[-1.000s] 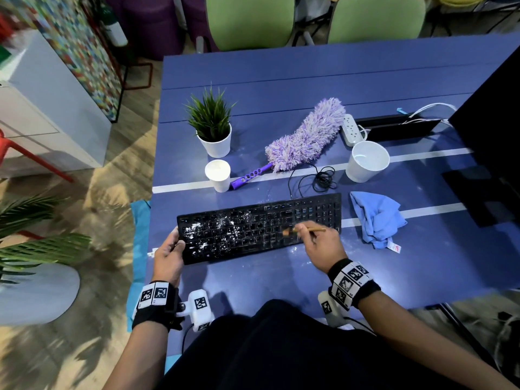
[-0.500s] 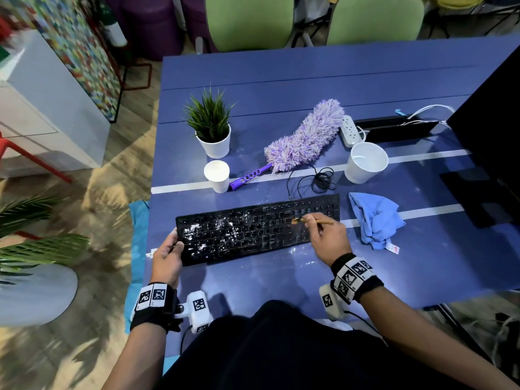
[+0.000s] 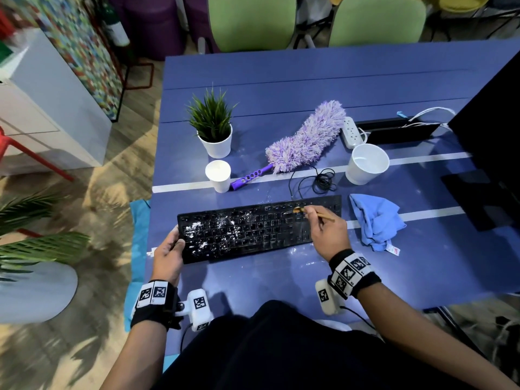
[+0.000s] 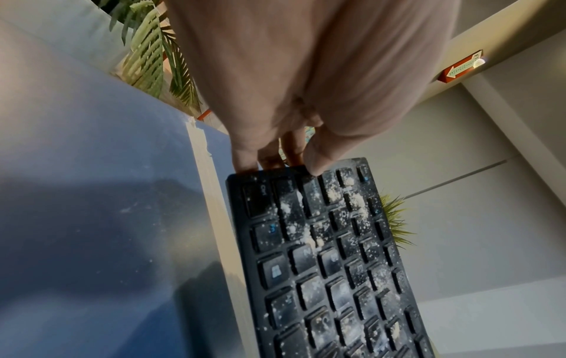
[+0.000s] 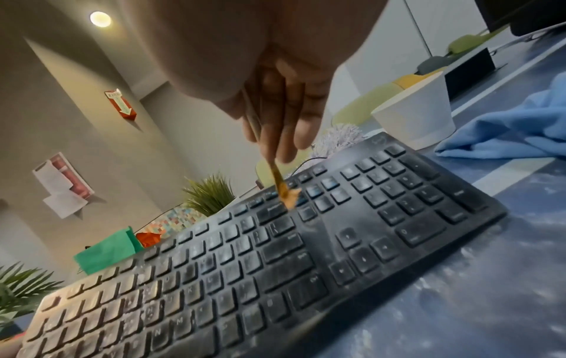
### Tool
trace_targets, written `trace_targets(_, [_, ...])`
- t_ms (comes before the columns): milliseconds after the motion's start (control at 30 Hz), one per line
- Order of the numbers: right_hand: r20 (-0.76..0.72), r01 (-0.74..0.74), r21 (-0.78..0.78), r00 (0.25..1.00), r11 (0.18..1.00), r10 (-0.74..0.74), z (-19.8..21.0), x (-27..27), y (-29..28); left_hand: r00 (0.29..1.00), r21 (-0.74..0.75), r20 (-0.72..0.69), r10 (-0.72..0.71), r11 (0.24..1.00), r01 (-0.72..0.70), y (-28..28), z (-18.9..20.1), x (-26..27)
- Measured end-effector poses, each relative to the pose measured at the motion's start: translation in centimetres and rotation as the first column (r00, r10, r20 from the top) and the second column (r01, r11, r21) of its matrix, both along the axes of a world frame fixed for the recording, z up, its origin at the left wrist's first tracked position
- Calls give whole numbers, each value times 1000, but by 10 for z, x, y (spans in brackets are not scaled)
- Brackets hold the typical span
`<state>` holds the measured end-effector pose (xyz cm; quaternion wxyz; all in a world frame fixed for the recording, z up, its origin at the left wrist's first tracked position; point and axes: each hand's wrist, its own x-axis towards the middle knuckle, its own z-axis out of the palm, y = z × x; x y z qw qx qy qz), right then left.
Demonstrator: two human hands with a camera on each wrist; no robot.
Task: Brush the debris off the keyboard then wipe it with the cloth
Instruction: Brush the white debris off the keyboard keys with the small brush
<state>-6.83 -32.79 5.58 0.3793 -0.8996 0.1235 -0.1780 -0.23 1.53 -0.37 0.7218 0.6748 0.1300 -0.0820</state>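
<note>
From the head view, the keyboard (image 3: 259,228) lies on the tabletop (image 3: 281,80), near the person. The left hand (image 3: 168,253) grips its left end; the right hand (image 3: 327,230) pinches a small brush (image 3: 312,213) whose bristles sit on the far rows, right of centre. White debris (image 3: 213,229) is thick over the left half, while the right half looks mostly clean. The cloth (image 3: 375,220) lies crumpled just right of the keyboard, untouched.

In the left wrist view, the fingers (image 4: 245,157) and thumb clamp the keyboard's end, and crumbs speckle the keys there.

In the right wrist view, the fingers (image 5: 291,109) hold the brush with its tip on a far key; the number pad looks only faintly dusty, and powder smears the tabletop nearby.

So brushing seems perhaps half done: the left half remains, then the whole wipe.
</note>
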Motion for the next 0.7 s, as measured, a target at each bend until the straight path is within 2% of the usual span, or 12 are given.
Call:
trace_targets(100, [-124, -70, -59, 990, 996, 62, 6, 10, 2, 1000, 15, -8, 3, 1000, -3, 2, -1, -1])
trace_targets(200, [14, 11, 0, 1000, 1000, -11, 13, 16, -1, 1000, -3, -3, -9, 1000, 9, 5, -6, -2])
trace_targets(367, [-34, -45, 50, 998, 998, 47, 16, 21, 5, 1000, -14, -25, 2, 1000, -3, 5, -5, 0])
trace_targets(567, [8, -110, 88, 994, 990, 109, 15, 17, 9, 1000, 0, -27, -2, 1000, 2, 6, -7, 1])
trace_targets(633, [-50, -115, 47, 992, 992, 117, 12, 17, 8, 1000, 2, -30, -9, 1000, 9, 6, -8, 2])
trace_targets(700, [-158, -38, -136, 987, 990, 16, 8, 19, 4, 999, -1, -28, -16, 1000, 16, 6, -8, 2])
